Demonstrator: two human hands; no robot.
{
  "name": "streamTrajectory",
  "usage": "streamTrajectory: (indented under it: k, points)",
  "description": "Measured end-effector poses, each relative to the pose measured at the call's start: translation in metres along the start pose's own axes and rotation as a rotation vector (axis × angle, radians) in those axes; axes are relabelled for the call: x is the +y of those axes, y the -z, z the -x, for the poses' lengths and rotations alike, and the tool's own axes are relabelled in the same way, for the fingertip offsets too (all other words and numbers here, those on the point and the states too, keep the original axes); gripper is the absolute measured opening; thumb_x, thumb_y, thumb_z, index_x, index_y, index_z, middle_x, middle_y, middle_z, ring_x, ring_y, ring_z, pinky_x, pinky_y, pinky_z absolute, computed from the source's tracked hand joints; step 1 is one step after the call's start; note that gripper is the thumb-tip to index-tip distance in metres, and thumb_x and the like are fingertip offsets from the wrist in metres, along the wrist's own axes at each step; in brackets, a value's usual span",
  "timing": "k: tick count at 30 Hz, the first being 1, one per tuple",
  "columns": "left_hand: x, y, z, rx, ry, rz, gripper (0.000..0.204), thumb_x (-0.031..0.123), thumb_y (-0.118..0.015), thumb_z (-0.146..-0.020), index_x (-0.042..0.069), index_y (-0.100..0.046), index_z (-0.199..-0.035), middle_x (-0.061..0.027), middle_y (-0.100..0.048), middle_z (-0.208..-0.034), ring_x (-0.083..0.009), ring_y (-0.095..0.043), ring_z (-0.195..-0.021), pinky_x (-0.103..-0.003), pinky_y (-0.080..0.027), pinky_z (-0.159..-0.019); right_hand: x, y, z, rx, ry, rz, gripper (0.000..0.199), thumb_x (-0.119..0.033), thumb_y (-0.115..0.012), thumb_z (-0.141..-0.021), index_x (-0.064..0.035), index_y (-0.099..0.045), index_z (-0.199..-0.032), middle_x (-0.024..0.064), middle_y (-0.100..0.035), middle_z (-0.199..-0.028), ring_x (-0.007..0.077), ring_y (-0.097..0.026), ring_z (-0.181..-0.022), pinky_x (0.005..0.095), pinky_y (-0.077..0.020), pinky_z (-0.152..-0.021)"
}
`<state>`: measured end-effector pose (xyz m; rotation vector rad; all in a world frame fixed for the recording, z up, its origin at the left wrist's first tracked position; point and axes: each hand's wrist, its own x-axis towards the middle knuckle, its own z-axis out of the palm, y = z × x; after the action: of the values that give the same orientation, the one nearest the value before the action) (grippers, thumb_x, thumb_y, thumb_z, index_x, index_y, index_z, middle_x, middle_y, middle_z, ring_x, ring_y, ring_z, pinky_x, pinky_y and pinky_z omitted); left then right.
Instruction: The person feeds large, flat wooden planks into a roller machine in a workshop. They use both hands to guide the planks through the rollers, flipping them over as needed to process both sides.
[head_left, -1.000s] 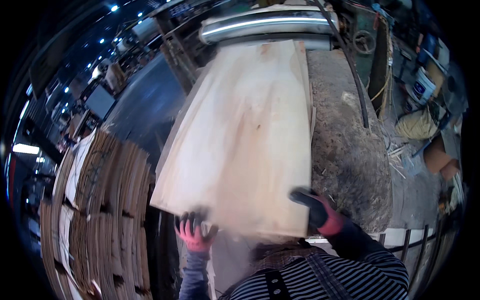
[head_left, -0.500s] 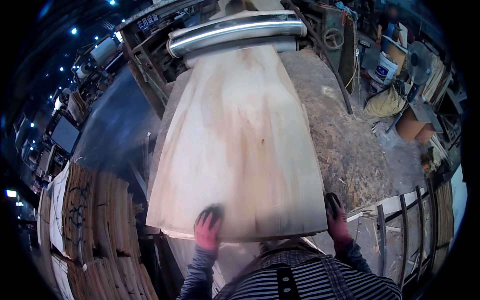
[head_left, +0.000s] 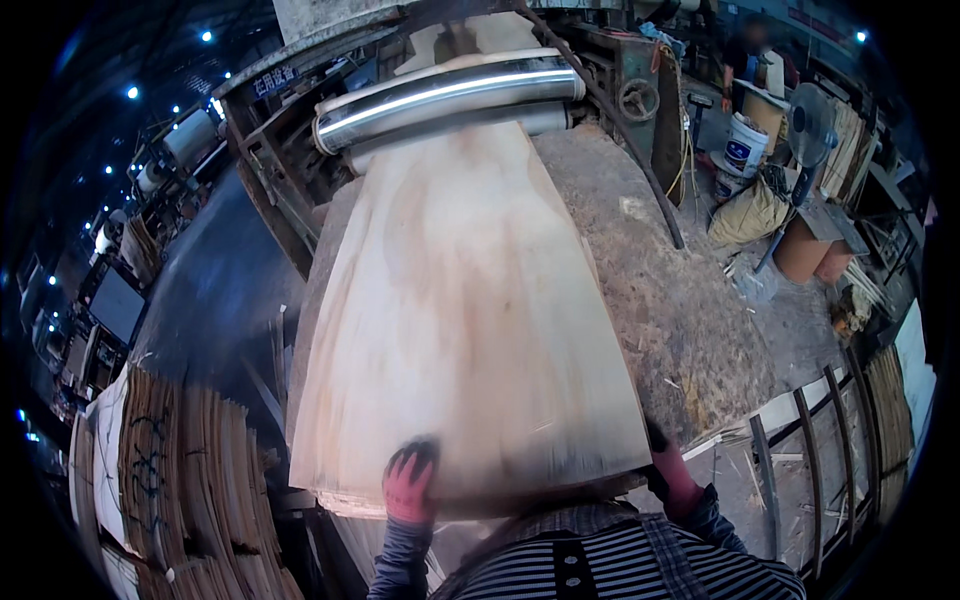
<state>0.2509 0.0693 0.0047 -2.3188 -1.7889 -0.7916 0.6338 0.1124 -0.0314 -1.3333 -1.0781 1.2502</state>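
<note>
Item: wood sheet (head_left: pixel 465 330), lying flat on my table (head_left: pixel 650 290), far end under the steel roller (head_left: pixel 450 95). My left hand (head_left: pixel 410 485) presses flat on its near edge; my right hand (head_left: pixel 670 475) grips its right corner, fingers hidden underneath.

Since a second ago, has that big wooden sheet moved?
Yes. The wooden sheet has gone forward into the metal roller, hands pushing its near edge.

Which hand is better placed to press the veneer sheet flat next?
Left, probably. The left hand lies flat on top of the veneer sheet near its front edge, while the right hand is at the sheet's right corner, mostly hidden under it.
</note>
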Motion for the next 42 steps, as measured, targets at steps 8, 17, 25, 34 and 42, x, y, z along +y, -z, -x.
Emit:
streamTrajectory:
  k: [8, 17, 25, 34, 42]
  points:
    - [-0.011, -0.023, -0.006, -0.069, -0.037, -0.056, 0.054, 0.017, -0.063, -0.045, 0.012, -0.058, -0.098, -0.0168, -0.049, -0.11, -0.0382, -0.045, -0.101, -0.049, -0.036, -0.086, 0.105, 0.043, -0.009, -0.031, -0.318, 0.075, 0.029, -0.013, -0.05, -0.079, -0.0037, -0.052, -0.106, 0.0049, -0.054, -0.072, 0.012, -0.044, -0.049, 0.0243, -0.0335, -0.042]
    - [-0.023, -0.038, -0.02, -0.07, -0.075, -0.057, 0.046, 0.018, -0.059, -0.049, 0.013, -0.061, -0.095, -0.0151, -0.05, -0.106, -0.0381, -0.045, -0.101, -0.047, -0.039, -0.084, 0.057, 0.026, -0.001, -0.091, -0.367, -0.19, 0.031, -0.007, -0.044, -0.081, -0.0006, -0.047, -0.111, 0.0096, -0.058, -0.089, 0.0231, -0.06, -0.07, 0.0352, -0.0532, -0.056]
    - [-0.029, -0.054, -0.016, -0.041, -0.131, -0.08, 0.034, 0.023, -0.057, -0.059, 0.015, -0.06, -0.092, -0.0132, -0.051, -0.105, -0.0358, -0.048, -0.099, -0.045, -0.041, -0.082, 0.066, 0.031, -0.001, -0.068, -0.416, -0.296, 0.033, -0.005, -0.053, -0.078, 0.005, -0.049, -0.109, 0.0082, -0.059, -0.092, 0.0147, -0.054, -0.081, 0.0261, -0.0446, -0.071]
    - [-0.025, -0.048, -0.016, -0.078, -0.083, -0.017, 0.052, 0.019, -0.063, -0.045, 0.011, -0.058, -0.096, -0.0153, -0.05, -0.106, -0.0367, -0.047, -0.099, -0.05, -0.036, -0.087, 0.04, 0.024, 0.001, -0.005, -0.465, -0.135, 0.03, -0.006, -0.054, -0.079, 0.0053, -0.051, -0.106, 0.0067, -0.059, -0.089, 0.0127, -0.053, -0.079, 0.0249, -0.044, -0.069]
    - [-0.03, -0.042, -0.024, -0.104, -0.12, -0.027, 0.057, 0.018, -0.064, -0.043, 0.012, -0.058, -0.099, -0.0157, -0.048, -0.11, -0.0379, -0.044, -0.102, -0.05, -0.036, -0.087, 0.046, 0.023, 0.002, -0.019, -0.426, -0.255, 0.031, -0.005, -0.055, -0.078, 0.0056, -0.05, -0.108, 0.0075, -0.058, -0.092, 0.0134, -0.054, -0.081, 0.0251, -0.0451, -0.069]
